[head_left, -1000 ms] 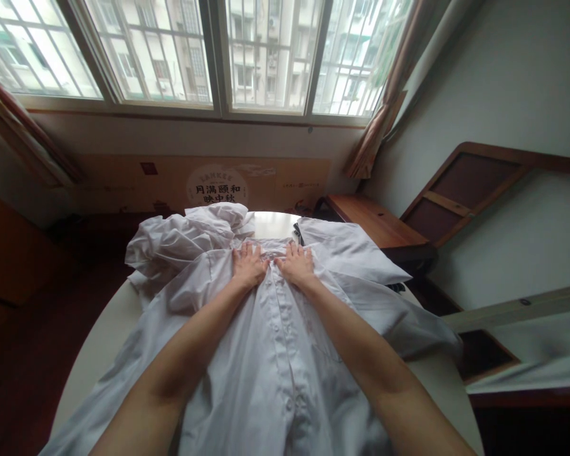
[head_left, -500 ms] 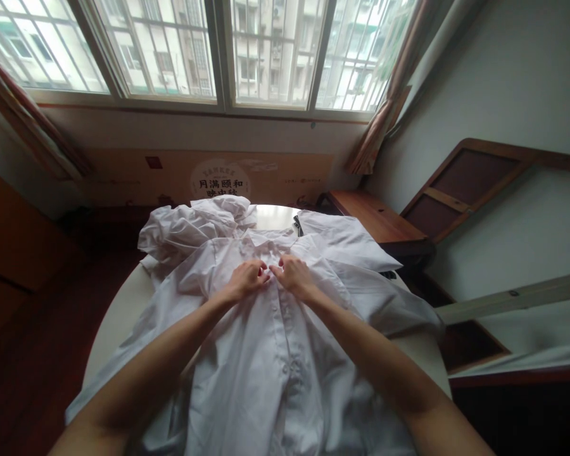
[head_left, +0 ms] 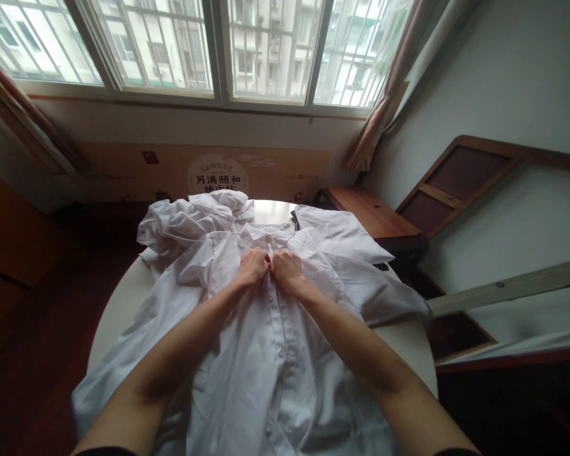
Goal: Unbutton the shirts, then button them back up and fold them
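Note:
A white button-up shirt (head_left: pixel 247 354) lies spread over a round white table (head_left: pixel 118 323), its collar toward the window and its row of buttons running down the middle. My left hand (head_left: pixel 253 265) and my right hand (head_left: pixel 286 269) meet at the placket just below the collar. Both are closed, with fingers pinching the shirt's front edges; the fingertips and whatever button lies between them are hidden. Beyond my left hand is a crumpled heap of white cloth (head_left: pixel 190 221). Past my right hand lies a flatter, folded white garment (head_left: pixel 337 231).
Behind the table, a printed cardboard panel (head_left: pixel 285 168) stands under the barred window (head_left: pixel 266 57). A brown wooden bench (head_left: pixel 370 212) is at the back right, near a wooden frame (head_left: pixel 456 180) against the wall. Part of the table's far edge (head_left: pixel 270 212) shows between the garments.
My hands have drawn closer together and their fingers have closed at the placket. The view has shifted slightly; the other garments stay where they were.

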A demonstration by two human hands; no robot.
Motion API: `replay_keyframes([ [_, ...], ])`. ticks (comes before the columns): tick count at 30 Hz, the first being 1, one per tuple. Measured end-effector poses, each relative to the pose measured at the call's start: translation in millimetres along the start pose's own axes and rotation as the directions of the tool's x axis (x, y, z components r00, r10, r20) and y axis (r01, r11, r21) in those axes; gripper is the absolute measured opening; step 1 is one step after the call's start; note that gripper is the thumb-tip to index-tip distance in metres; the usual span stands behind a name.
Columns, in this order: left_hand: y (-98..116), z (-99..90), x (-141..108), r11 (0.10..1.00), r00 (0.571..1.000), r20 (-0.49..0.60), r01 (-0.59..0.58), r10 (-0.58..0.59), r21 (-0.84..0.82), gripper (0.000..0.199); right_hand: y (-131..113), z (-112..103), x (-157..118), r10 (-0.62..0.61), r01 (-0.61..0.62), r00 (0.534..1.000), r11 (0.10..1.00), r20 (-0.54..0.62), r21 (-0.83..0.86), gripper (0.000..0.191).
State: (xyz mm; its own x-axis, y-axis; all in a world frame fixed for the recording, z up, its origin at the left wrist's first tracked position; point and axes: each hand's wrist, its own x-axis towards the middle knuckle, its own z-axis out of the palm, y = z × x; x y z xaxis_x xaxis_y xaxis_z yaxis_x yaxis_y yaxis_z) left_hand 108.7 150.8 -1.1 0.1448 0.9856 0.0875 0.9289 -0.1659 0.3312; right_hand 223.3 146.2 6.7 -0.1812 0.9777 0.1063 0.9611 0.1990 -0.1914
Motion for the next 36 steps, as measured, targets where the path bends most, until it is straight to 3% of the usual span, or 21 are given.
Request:
replay_keyframes([
  [3, -4.6, -2.4, -1.0, 0.999, 0.999, -0.019, 0.031, -0.032, -0.016, 0.019, 12.0, 3.0, 3.8, 0.046, -0.045, 0.999, 0.987, -0.003, 0.153, 0.023],
  [7, -13.3, -7.9, -5.5, 0.994, 0.991, -0.088, 0.101, -0.105, -0.048, 0.017, 27.2, 2.1, 2.9, 0.141, -0.141, 0.99, 0.906, 0.031, 0.4, 0.029],
  [11, -11.2, -6.5, -14.1, 0.998, 0.978, -0.199, 0.062, -0.058, 0.015, 0.016, 15.8, 1.7, -6.2, 0.193, -0.181, 0.981, 0.952, -0.027, 0.245, 0.034],
  [15, -6.7, 1.5, -21.4, 0.999, 0.975, -0.218, 0.042, -0.037, 0.016, 0.016, 2.9, -0.2, -12.0, 0.113, -0.108, 0.991, 0.992, -0.073, 0.071, 0.027],
  [19, -7.0, 8.2, -24.2, 0.998, 0.978, -0.202, 0.055, -0.055, -0.005, 0.015, 9.6, -6.4, -11.3, 0.188, -0.163, 0.976, 0.965, -0.111, 0.208, 0.02],
  [23, -6.1, 11.3, -24.2, 0.999, 0.973, -0.226, 0.028, -0.032, -0.022, 0.016, 14.3, -3.9, -10.4, 0.21, -0.111, 0.964, 0.877, -0.165, 0.468, 0.021],
  [28, -5.9, 11.8, -20.4, 0.992, 0.972, -0.229, 0.024, -0.052, -0.124, 0.015, 13.9, 16.5, -7.3, 0.246, -0.12, 0.966, 0.694, -0.078, 0.71, 0.016],
  [32, -9.5, 11.0, -12.3, 0.956, 0.981, -0.152, 0.071, -0.118, -0.285, 0.015, 18.9, 28.4, -4.3, 0.265, -0.142, 0.964, 0.538, -0.007, 0.831, 0.02],
  [36, -11.8, 9.3, -6.9, 0.911, 0.994, -0.042, 0.078, -0.104, -0.406, 0.017, 22.4, 31.3, -4.6, 0.247, -0.131, 0.969, 0.427, 0.024, 0.895, 0.021],
])
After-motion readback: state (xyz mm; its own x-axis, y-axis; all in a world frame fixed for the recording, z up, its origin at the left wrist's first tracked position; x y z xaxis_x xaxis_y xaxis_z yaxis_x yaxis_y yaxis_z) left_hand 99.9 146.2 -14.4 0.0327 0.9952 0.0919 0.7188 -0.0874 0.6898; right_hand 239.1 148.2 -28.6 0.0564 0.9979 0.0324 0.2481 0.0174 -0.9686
